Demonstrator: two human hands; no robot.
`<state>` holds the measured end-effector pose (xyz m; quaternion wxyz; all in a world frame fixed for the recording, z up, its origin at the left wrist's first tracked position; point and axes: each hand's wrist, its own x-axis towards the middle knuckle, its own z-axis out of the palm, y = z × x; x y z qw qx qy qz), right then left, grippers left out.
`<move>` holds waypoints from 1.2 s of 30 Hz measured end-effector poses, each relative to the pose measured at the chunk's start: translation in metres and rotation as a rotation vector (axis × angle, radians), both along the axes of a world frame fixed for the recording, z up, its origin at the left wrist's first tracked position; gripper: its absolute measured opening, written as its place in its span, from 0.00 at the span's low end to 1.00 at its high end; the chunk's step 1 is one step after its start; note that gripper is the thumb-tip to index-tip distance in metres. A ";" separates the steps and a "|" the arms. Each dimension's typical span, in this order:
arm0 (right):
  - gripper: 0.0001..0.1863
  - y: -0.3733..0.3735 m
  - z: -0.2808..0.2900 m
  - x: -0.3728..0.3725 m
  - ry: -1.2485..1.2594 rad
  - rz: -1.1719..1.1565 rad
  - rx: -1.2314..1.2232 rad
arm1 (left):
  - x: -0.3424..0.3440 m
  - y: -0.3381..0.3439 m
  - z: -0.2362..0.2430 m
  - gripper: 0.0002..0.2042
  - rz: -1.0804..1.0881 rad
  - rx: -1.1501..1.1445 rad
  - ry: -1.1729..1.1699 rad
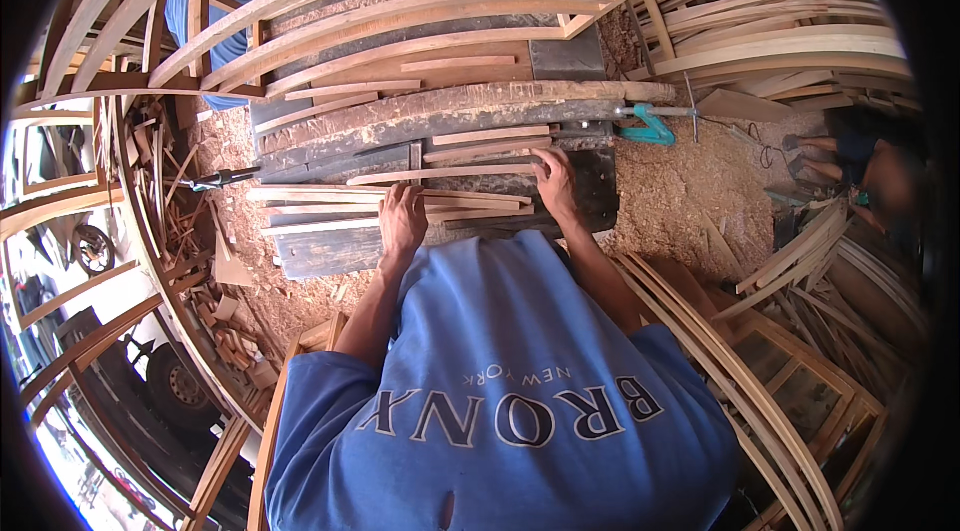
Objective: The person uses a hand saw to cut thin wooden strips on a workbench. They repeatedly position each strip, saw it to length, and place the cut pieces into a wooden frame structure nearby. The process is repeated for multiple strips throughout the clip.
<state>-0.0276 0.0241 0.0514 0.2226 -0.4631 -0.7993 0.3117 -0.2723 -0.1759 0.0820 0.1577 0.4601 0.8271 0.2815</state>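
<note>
My left hand (402,221) is closed over a small bunch of thin wooden strips (320,196) lying side by side near the front of the dark workbench (330,256). Its fingertips curl over the upper strips, and the palm hides part of them. Farther right, my right hand (556,183) has its thumb and fingers at the right end of a single slim wooden strip (450,172), which slants just beyond the bunch. Two short strips (490,136) rest behind that one. Across the bench's middle runs a long curved, rough-edged wooden piece (450,112).
A teal clamp (648,127) sits at the curved piece's right end; a dark clamp (222,179) projects at the left. Curved wooden frames (430,1) stand beyond the bench. Sawdust (690,201) covers the floor. Stacked strips (730,391) flank me on the right. Two other people are partly visible.
</note>
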 end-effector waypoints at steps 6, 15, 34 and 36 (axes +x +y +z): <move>0.17 0.015 -0.005 -0.002 -0.163 -0.273 -0.028 | -0.010 0.002 -0.006 0.10 0.054 0.009 0.009; 0.21 0.032 -0.027 -0.008 0.082 -0.377 -0.333 | -0.011 0.034 -0.014 0.18 0.032 -0.108 0.045; 0.10 -0.012 0.035 0.014 0.622 -0.342 -0.934 | 0.002 0.024 0.016 0.19 0.030 0.091 -0.464; 0.11 -0.011 0.032 0.011 0.490 -0.290 -0.961 | -0.004 0.013 0.017 0.16 0.069 0.137 -0.528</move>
